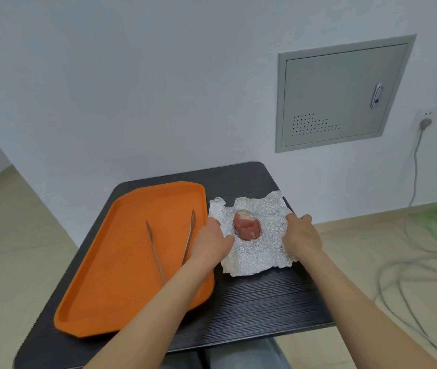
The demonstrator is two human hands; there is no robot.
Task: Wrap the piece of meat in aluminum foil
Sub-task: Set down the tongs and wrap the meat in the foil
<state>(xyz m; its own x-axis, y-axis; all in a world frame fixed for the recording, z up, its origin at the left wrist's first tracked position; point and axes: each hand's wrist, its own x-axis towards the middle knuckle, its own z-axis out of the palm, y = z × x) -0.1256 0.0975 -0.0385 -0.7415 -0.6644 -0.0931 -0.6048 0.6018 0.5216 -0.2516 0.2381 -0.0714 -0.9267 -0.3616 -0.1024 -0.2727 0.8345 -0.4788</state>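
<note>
A pink piece of meat (247, 226) lies uncovered in the middle of a crinkled sheet of aluminum foil (262, 251) on the black table. My left hand (210, 242) rests on the foil's left edge, fingers curled over it, thumb close to the meat. My right hand (301, 237) holds the foil's right edge, with the fingertips over the rim. The foil's corners curl up slightly at the back.
An orange tray (132, 262) lies left of the foil with metal tongs (170, 246) on it; my left forearm crosses its right rim. The black table (260, 302) ends just right of the foil. Cables trail on the floor at right.
</note>
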